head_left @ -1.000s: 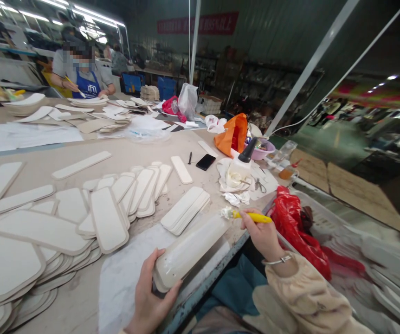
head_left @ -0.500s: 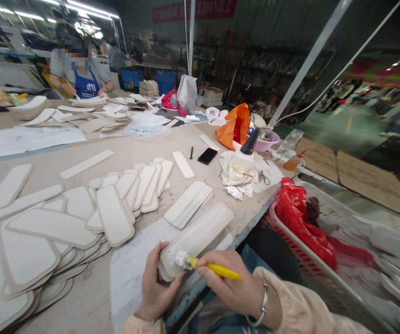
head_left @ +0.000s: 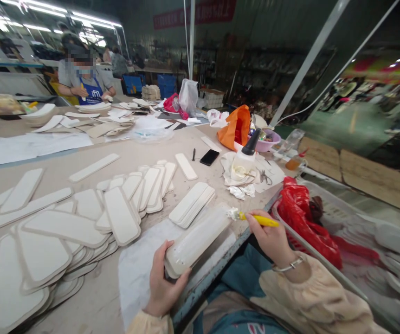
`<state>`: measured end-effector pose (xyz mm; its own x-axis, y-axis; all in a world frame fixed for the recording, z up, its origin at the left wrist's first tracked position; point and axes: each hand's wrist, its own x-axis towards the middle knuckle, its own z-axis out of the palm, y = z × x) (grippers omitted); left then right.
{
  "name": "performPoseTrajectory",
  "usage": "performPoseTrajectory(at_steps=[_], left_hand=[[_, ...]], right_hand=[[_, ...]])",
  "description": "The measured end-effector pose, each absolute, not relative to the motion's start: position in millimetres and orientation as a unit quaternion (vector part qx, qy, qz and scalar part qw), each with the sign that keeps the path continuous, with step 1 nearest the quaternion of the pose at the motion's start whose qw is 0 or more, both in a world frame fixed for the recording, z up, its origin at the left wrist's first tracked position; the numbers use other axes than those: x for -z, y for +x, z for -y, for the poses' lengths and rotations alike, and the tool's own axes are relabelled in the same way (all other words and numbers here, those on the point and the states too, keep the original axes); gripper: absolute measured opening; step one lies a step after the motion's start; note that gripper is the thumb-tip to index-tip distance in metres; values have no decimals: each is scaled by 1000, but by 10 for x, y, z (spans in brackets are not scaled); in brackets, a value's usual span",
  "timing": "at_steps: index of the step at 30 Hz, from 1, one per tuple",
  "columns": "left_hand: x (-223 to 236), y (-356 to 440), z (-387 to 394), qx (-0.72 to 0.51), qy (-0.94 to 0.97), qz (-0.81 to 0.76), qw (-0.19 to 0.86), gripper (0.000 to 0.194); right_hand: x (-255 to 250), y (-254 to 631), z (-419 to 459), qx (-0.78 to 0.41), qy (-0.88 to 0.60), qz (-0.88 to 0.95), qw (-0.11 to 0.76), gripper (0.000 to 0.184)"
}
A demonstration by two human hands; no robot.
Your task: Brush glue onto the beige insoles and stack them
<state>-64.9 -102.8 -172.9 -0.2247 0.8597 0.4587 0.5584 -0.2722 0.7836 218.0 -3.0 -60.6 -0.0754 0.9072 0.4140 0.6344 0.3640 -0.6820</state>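
My left hand (head_left: pixel 165 280) grips the near end of a long, rounded off-white panel (head_left: pixel 200 241), thumb on one side and fingers on the other. The panel's top looks wet and glossy, and it lies over a white sheet (head_left: pixel 139 260) at the table edge. In my right hand (head_left: pixel 271 239) is a yellow-handled brush (head_left: pixel 261 220), pinched between thumb and fingers. White paste covers the bristles, which are at the panel's far end. Just beyond the panel is a neat stack of similar white panels (head_left: pixel 191 204).
Overlapping white panels (head_left: pixel 47 250) cover the table's left. Farther back are a phone (head_left: pixel 209 157), a bottle with a black nozzle (head_left: pixel 245 160) and an orange bag (head_left: pixel 236 127). A basket with a red plastic bag (head_left: pixel 300 213) stands at right. A co-worker (head_left: pixel 87 83) sits across the table.
My right hand has carried the brush from the panel's near end to its far end, away and to the right. The white paste blob near my left hand is spread out. My left hand keeps its grip.
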Motion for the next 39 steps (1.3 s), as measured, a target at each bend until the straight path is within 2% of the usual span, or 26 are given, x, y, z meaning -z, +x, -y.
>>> performPoseTrajectory(at_steps=[4,6,8,12,15,18,26,32,36,39], left_hand=[[1773,-658,1033,-525,600,-584,154,78],[1783,-662,1035,-525,600,-583,156,78],[1785,-662,1033,-525,599,-584,157,79],[1752,-644,1027,-531,595,-583,156,81],[1709,-625,1025,-540,601,-571,147,80],[1692,-617,1027,-544,602,-565,152,80],[1716,-621,1038,-541,602,-561,176,83],[1659,-612,1033,-539,599,-569,165,80],[1663,-625,1037,-532,606,-570,158,81],[1683,-631,1037,-532,605,-571,160,80]], right_hand=[[671,2118,142,-48,-471,801,367,12],[674,1992,270,-42,-421,841,338,14],[639,1833,415,-100,-373,861,330,15],[563,1526,620,-327,-375,796,344,9],[609,1369,643,-474,-435,683,346,20],[710,1304,581,-548,-450,622,332,26],[619,1468,432,-494,-494,616,364,27],[666,1356,480,-544,-443,641,313,26],[637,1465,353,-465,-491,642,362,26],[596,1425,335,-483,-479,624,384,26]])
